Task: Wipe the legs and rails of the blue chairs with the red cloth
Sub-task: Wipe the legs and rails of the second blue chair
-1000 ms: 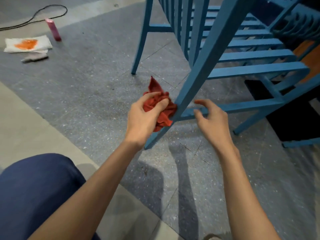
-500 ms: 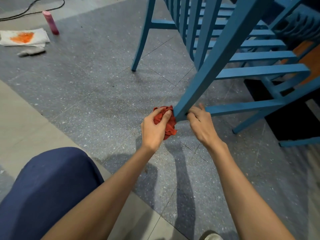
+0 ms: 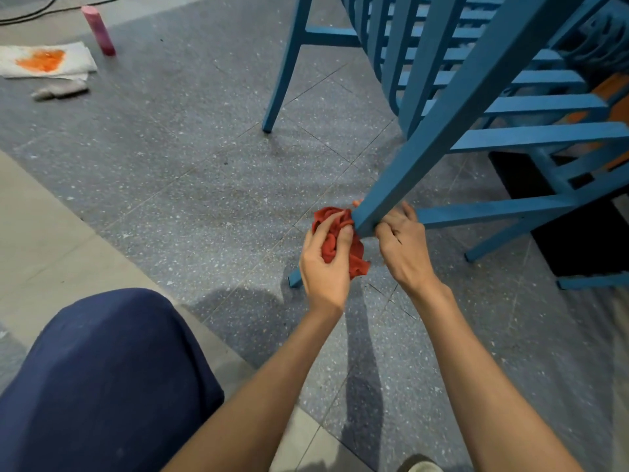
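A blue chair leg (image 3: 439, 117) slants down from the upper right to its foot on the floor at centre. My left hand (image 3: 325, 264) grips the bunched red cloth (image 3: 335, 240) and presses it against the left side of that leg near its lower end. My right hand (image 3: 403, 247) has its fingers curled round the same leg from the right, where a low side rail (image 3: 483, 211) joins it. More blue legs and rails (image 3: 531, 103) of stacked chairs fill the upper right.
On the grey speckled floor at the upper left lie a white paper with an orange stain (image 3: 44, 63), a pink bottle (image 3: 98, 30) and a small grey rag (image 3: 61, 90). My knee in dark blue trousers (image 3: 102, 379) fills the lower left.
Both hands slid down the slanted leg toward its foot. My right hand, apart from the leg a second ago, now grips it. The cloth went from loosely spread to bunched tight.
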### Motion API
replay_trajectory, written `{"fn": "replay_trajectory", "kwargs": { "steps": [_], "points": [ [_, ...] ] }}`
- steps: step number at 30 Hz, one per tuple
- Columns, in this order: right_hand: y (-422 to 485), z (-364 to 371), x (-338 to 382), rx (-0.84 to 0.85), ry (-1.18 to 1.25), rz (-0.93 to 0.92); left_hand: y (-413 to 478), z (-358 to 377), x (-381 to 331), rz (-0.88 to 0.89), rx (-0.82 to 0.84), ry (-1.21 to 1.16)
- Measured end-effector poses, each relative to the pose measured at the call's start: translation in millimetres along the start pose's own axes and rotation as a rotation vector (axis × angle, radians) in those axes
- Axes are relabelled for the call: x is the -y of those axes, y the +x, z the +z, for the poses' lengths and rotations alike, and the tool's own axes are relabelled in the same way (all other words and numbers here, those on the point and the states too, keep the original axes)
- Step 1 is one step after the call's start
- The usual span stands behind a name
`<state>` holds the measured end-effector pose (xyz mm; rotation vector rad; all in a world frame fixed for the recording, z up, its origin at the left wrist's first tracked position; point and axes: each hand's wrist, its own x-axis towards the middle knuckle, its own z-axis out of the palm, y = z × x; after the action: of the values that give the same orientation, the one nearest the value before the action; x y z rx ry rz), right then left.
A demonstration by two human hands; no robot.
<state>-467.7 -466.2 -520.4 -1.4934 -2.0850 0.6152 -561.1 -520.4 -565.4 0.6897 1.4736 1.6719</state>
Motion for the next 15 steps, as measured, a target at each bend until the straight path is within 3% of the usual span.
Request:
{"fn": "replay_trajectory", "kwargs": {
  "steps": [5, 11, 15],
  "points": [
    [-1, -1, 6, -0.020, 0.039, 0.004, 26, -8, 9, -0.180, 0.010, 0.139],
    [-1, -2, 4, -0.031, 0.037, -0.016, 8, 20, -35, -0.032, -0.092, -0.013],
    [0, 0, 4, -0.021, 0.010, 0.003, -7, 24, -19, -0.015, -0.173, -0.051]
  ]
}}
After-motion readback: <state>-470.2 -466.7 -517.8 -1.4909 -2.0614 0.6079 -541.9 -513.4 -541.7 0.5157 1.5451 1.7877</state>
